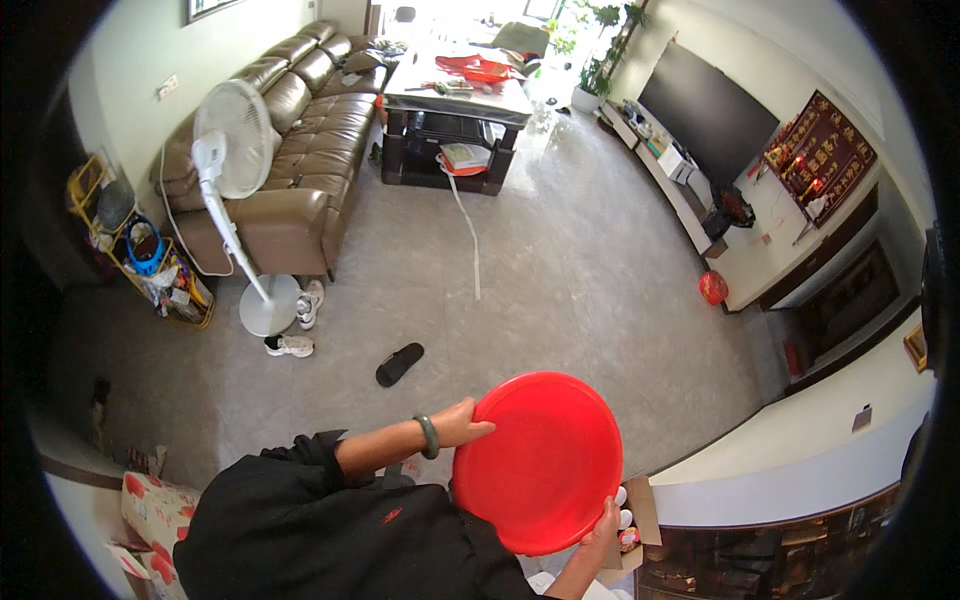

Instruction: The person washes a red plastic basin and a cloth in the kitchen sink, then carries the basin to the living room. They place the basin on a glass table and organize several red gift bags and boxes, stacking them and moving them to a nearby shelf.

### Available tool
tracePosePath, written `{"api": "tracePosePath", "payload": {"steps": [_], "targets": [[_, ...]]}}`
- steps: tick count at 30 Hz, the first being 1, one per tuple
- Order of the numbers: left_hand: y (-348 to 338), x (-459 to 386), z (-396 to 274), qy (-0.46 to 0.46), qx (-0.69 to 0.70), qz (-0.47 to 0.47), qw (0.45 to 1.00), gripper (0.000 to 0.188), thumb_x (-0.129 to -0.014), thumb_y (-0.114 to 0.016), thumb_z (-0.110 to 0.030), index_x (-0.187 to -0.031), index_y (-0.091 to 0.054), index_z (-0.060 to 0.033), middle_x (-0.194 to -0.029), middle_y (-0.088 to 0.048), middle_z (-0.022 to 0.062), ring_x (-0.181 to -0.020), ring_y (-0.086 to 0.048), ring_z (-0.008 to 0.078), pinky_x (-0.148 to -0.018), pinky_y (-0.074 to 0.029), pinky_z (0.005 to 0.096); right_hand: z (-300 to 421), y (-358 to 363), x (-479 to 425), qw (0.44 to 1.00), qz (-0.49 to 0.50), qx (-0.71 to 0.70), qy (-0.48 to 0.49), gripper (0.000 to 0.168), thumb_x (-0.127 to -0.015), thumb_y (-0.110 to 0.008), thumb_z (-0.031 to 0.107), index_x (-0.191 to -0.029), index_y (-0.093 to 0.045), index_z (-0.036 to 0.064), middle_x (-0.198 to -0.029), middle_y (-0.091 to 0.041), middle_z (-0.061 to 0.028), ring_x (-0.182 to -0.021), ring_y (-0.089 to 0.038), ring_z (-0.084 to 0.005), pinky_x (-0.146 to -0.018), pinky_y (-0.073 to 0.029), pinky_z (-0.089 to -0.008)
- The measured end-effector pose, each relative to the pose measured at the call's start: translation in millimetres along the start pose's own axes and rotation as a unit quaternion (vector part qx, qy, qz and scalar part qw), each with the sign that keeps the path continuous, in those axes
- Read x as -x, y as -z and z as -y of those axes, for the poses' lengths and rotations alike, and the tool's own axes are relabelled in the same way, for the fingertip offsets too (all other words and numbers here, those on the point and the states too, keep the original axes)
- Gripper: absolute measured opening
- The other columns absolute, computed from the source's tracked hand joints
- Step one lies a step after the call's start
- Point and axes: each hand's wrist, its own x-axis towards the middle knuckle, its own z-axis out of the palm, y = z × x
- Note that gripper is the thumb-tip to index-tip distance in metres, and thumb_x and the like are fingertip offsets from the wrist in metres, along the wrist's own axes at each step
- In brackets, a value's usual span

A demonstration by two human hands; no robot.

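Note:
A round red plastic basin [536,457] is held in front of my body, its inside turned up towards the camera. My left hand [456,424] grips the rim at the upper left, with the thumb over the edge; a dark green bangle [427,436] circles that wrist. On the lower right side of the rim, my right hand [602,529] is closed, its fingers partly hidden beneath the basin. Nothing is visible inside the basin. Just beyond my right hand stands an open cardboard box [642,510] with white and red items in it.
A black slipper [400,364] lies on the grey floor [525,315] ahead. White sneakers [291,346] sit by a white standing fan [268,304], beside a brown leather sofa [262,225]. A white strap [472,240] trails from the coffee table [457,112]. Floral boxes [154,510] stand at left.

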Motion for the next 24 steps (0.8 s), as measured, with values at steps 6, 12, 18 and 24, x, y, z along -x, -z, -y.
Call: {"api": "tracePosePath", "payload": {"steps": [6,12,18,24], "targets": [[18,-158,-62,-0.001,-0.006,0.028,1.000,0.055,-0.078,-0.058,-0.042,-0.095,-0.047,0.0090,-0.095,-0.055,0.0244,-0.089,-0.055,0.0260,-0.074,-0.044,0.0371,41,-35,-144,0.999,-0.040,-0.012,-0.016,0.025,-0.083,-0.051,0.017,-0.098,-0.048,-0.001,-0.099,-0.055,-0.0143,-0.085,-0.057,-0.0249,-0.074,-0.048,-0.0387],[26,-303,-94,0.023,-0.018,-0.038,0.999,0.055,-0.077,-0.059,-0.042,-0.096,-0.048,0.0079,-0.092,-0.056,0.0215,-0.086,-0.055,0.0241,-0.073,-0.044,0.0351,94,-110,-299,1.000,0.018,-0.007,-0.024,0.028,-0.083,-0.050,0.018,-0.101,-0.046,-0.003,-0.097,-0.054,-0.0164,-0.084,-0.056,-0.0257,-0.072,-0.049,-0.0386],[65,-434,-159,0.067,0.080,-0.037,0.994,0.060,-0.078,-0.058,-0.040,-0.104,-0.042,0.0111,-0.099,-0.054,0.0250,-0.092,-0.055,0.0283,-0.079,-0.044,0.0349,127,-175,-488,0.996,0.066,0.046,-0.028,0.024,-0.085,-0.049,0.018,-0.099,-0.046,-0.001,-0.097,-0.054,-0.0146,-0.085,-0.056,-0.0243,-0.073,-0.049,-0.0380],[113,-587,-197,0.050,0.076,-0.059,0.994,0.056,-0.079,-0.058,-0.041,-0.104,-0.043,0.0068,-0.094,-0.056,0.0202,-0.091,-0.055,0.0243,-0.073,-0.046,0.0357,161,-271,-635,0.997,0.074,0.027,-0.026,0.026,-0.086,-0.049,0.019,-0.101,-0.046,-0.002,-0.098,-0.055,-0.0143,-0.086,-0.057,-0.0241,-0.075,-0.049,-0.0386]]}}
